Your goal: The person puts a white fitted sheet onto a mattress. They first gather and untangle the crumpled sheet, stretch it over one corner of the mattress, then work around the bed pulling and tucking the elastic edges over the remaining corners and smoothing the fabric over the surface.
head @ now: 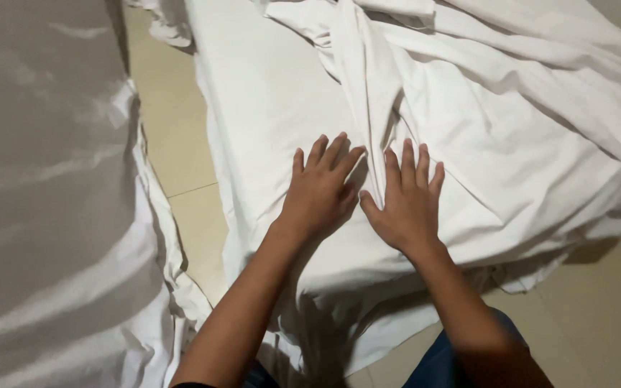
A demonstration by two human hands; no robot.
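Observation:
A white bed sheet (pixel 274 93) lies spread over a low surface, smooth on its left part and bunched into long folds on the right. My left hand (pixel 320 188) rests flat on the sheet, palm down, fingers spread. My right hand (pixel 405 201) lies flat beside it, fingers apart, thumb nearly touching my left hand. A raised fold of the sheet (pixel 371 100) runs up from between my two hands. Neither hand holds anything.
A grey-white satin cloth (pixel 44 201) covers a surface along the left. A strip of beige tiled floor (pixel 174 136) runs between it and the sheet. More floor (pixel 598 302) shows at the lower right. My blue trouser leg (pixel 443 363) is at the bottom.

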